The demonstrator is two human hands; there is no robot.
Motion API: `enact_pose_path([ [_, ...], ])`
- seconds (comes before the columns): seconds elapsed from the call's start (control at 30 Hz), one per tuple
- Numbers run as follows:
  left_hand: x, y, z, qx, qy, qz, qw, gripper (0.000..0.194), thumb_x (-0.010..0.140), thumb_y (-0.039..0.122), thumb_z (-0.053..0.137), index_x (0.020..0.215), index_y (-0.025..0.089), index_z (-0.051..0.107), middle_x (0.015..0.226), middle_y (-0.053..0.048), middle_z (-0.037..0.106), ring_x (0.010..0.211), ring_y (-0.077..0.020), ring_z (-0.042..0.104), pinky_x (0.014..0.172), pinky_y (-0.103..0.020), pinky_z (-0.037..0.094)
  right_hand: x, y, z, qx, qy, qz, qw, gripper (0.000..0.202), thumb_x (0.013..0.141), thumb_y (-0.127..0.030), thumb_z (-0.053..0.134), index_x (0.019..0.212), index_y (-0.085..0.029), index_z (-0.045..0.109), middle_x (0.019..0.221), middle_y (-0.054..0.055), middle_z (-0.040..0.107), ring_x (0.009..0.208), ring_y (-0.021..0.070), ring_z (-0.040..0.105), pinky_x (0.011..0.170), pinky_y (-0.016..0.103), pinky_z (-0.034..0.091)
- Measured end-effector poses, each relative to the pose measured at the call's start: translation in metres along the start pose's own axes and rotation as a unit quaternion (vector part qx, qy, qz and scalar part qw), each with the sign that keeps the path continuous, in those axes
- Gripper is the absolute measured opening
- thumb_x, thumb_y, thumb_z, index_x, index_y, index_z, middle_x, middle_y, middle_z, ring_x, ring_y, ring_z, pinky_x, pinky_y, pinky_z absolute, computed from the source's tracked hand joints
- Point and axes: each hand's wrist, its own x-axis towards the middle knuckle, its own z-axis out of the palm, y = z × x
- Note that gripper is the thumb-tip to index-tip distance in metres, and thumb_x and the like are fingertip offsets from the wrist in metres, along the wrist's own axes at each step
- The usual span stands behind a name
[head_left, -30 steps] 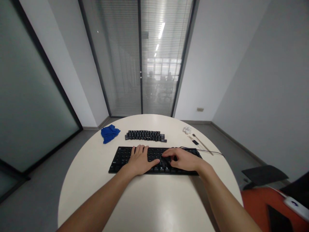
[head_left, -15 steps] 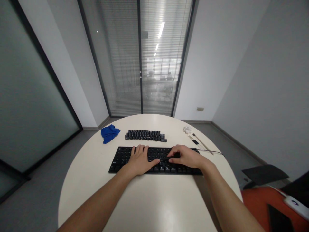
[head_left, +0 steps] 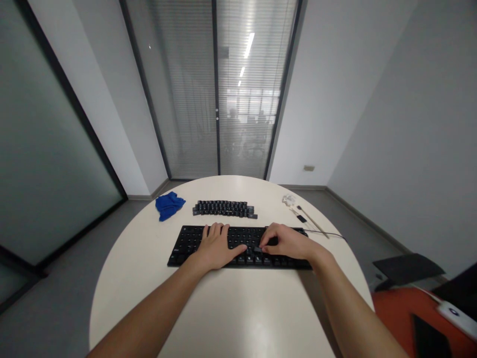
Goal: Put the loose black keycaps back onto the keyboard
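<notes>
A black keyboard (head_left: 238, 262) lies across the round table, and many of its key positions show no caps. My left hand (head_left: 216, 249) rests spread on its left-middle part, holding nothing. Over the right-middle part, my right hand (head_left: 283, 242) has its thumb and forefinger pinched on a small dark piece (head_left: 258, 249) that looks like a keycap. Behind the keyboard, loose black keycaps (head_left: 223, 208) stand in rows on the table.
The white round table (head_left: 231, 313) also bears a blue cloth (head_left: 169, 205) at the back left. At the back right lie a crumpled white item (head_left: 288, 200), a thin stick (head_left: 315, 223) and a small black piece (head_left: 301, 219). An orange chair (head_left: 402, 318) stands at the right.
The fingers of my right hand have closed more tightly, and the dark piece at their tips now shows as a short block, not a long dark shape. My left hand has stayed put.
</notes>
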Motion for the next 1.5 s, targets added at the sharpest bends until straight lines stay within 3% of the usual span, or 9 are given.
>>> enact_pose_path([
  [0.37, 0.0015, -0.0015, 0.0025, -0.006, 0.006, 0.000, 1.000, 0.098, 0.079, 0.084, 0.033, 0.145, 0.012, 0.041, 0.147, -0.021, 0.046, 0.143, -0.0373, 0.032, 0.121, -0.055, 0.012, -0.0016, -0.0024, 0.0013, -0.023, 0.016, 0.017, 0.999, 0.012, 0.074, -0.024, 0.070, 0.082, -0.023, 0.079, 0.089, 0.003, 0.076, 0.087, 0.0218, 0.068, 0.082, 0.030, 0.050],
  [0.93, 0.0018, -0.0019, 0.0027, -0.007, 0.006, 0.001, 1.000, 0.095, 0.080, 0.084, 0.034, 0.145, 0.014, 0.041, 0.149, -0.020, 0.045, 0.144, -0.0373, 0.030, 0.120, -0.054, 0.011, -0.0005, -0.0003, 0.0015, 0.028, 0.000, 0.033, 0.999, 0.017, 0.080, -0.029, 0.066, 0.086, -0.021, 0.079, 0.086, 0.001, 0.077, 0.079, 0.0196, 0.069, 0.077, 0.030, 0.050],
  [1.5, 0.0013, -0.0001, 0.0014, 0.001, 0.003, 0.000, 1.000, 0.096, 0.080, 0.084, 0.034, 0.145, 0.013, 0.042, 0.149, -0.021, 0.045, 0.143, -0.0370, 0.032, 0.121, -0.054, 0.013, 0.0010, -0.0015, 0.0022, -0.001, -0.005, 0.045, 0.999, 0.018, 0.077, -0.030, 0.071, 0.089, -0.022, 0.080, 0.087, 0.001, 0.077, 0.078, 0.0197, 0.069, 0.076, 0.029, 0.050],
])
